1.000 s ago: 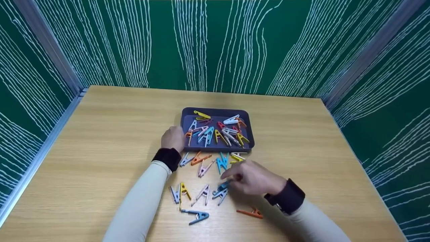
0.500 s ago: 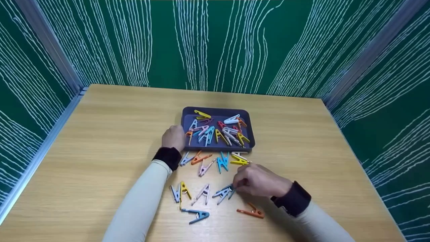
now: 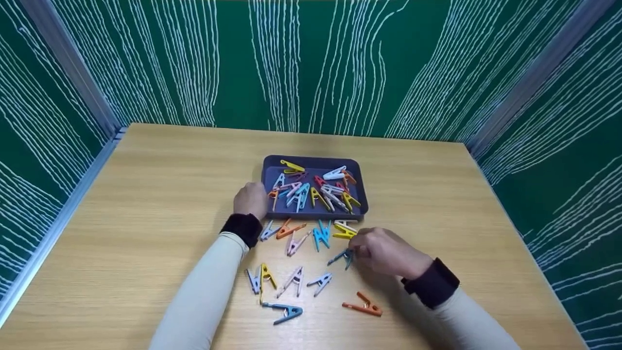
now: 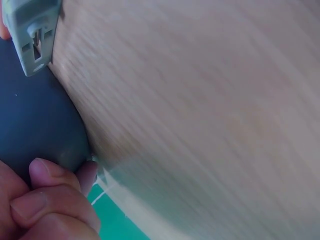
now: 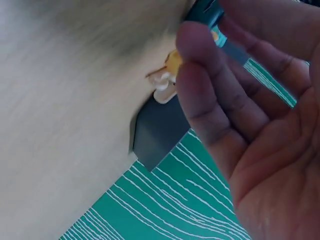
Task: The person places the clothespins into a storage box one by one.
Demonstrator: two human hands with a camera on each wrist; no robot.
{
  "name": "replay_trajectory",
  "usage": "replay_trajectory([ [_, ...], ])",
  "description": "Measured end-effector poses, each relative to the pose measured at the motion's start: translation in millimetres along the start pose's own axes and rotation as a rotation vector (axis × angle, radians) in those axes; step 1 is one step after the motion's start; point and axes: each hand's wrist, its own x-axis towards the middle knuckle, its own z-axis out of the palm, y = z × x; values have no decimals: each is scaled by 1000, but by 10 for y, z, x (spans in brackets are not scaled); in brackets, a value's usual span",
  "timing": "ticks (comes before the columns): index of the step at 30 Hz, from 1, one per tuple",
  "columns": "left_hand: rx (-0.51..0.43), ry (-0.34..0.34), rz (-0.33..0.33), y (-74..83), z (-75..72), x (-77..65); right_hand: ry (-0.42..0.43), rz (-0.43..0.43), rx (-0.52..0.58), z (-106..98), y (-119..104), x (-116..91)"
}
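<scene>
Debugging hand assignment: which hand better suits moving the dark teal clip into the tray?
Likely right: right hand pinches the dark teal clip near the tray; left hand holds the tray's edge.

The right hand (image 3: 387, 252) partly hides the teal clip (image 3: 348, 254).

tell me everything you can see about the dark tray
The tray is a shallow, dark bluish-grey rectangle with rounded corners and a raised rim all round. Its surface looks smooth and may be plastic. It lies flat on the wooden table, long sides running left to right. Inside is a loose jumble of many-coloured clips, with some floor showing between them. The left hand grips its left side. Whether any clip outside touches its near wall is unclear.
</scene>
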Motion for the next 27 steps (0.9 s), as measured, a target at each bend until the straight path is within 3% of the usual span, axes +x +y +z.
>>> replay_trajectory([
  [3,2,0,-1,-5,-6,2,19,-12,15,9,-37,7],
  [10,0,6,3,0,-8,5,-83,-80,94,70,-102,3],
  [16,3,7,-3,-1,3,-3,24,-66,7,44,-52,-82],
  [19,3,8,-10,-1,6,0,76,64,-44,56,-63,-99],
  [23,8,-5,-15,5,9,7,61,305,-74,92,-86,-101],
  [27,10,-13,-13,6,3,9,46,390,-69,121,-82,-90],
])
